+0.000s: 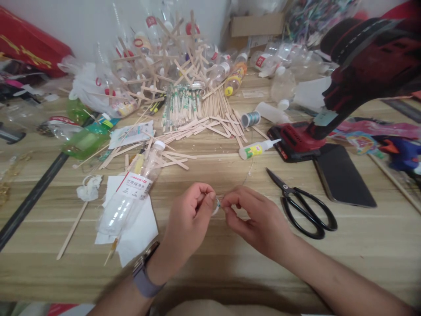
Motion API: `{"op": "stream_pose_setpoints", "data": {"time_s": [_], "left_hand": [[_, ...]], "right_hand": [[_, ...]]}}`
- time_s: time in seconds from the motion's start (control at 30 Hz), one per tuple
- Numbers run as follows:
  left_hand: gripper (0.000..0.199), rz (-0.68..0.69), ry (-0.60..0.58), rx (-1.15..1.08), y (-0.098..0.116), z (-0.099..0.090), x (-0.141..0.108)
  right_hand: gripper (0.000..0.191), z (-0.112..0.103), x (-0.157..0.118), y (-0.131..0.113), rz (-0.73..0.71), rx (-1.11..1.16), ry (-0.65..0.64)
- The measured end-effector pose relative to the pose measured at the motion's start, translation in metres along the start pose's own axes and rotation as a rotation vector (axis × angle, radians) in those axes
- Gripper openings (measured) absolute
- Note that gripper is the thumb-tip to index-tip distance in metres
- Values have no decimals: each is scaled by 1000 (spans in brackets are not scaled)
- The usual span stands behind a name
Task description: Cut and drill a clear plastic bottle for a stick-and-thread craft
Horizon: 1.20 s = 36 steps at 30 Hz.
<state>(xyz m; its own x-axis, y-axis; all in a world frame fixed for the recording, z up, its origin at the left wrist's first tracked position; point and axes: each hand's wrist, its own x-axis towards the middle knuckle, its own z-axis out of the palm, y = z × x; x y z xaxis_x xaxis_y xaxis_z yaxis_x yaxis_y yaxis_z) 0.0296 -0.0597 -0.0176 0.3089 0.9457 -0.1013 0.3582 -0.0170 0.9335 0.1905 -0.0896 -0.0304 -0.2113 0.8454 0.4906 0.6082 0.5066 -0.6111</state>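
Note:
A small whitish ring-like piece (216,207) with a touch of green is pinched between the thumb and fingers of my left hand (190,215). Right beside it, my right hand (258,217) is closed in a pinch at the edge of that piece. What lies between the right fingertips is too small to make out. Beyond the hands, a fine thread (251,166) trails near a glue bottle (255,150) lying on its side. A spool of blue variegated thread (251,119) sits farther back. Black-handled scissors (305,206) lie to the right, blades partly crossed.
A clear water bottle (126,197) lies on white paper (140,232) at the left. Wooden sticks (184,107) and plastic bottles are heaped at the back. A phone (345,175) and a red-and-black cordless tool (355,79) occupy the right side.

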Motion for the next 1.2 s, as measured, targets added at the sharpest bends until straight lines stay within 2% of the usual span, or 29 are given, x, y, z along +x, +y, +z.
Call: {"op": "stream_pose_setpoints", "data": {"time_s": [0.2,0.37,0.53,0.73,1.03,1.2], "left_hand": [[18,-10,34,-30,-4,-2,2],[19,0,48,49,-3,-5,3],[21,-32,44,85,-2,-5,4],[21,34,50,130,-1,-6,2],[18,-124,-51,-82,-1,-5,4],[18,-165,-129,-205,-5,-6,7]], "right_hand": [[16,-1,1,1,87,-42,87],[14,-1,4,3,144,-59,133],[15,1,4,5,107,-69,146],[15,1,3,6,63,-111,154],[15,3,1,7,3,-163,182],[15,6,0,5,20,-143,143]]}}
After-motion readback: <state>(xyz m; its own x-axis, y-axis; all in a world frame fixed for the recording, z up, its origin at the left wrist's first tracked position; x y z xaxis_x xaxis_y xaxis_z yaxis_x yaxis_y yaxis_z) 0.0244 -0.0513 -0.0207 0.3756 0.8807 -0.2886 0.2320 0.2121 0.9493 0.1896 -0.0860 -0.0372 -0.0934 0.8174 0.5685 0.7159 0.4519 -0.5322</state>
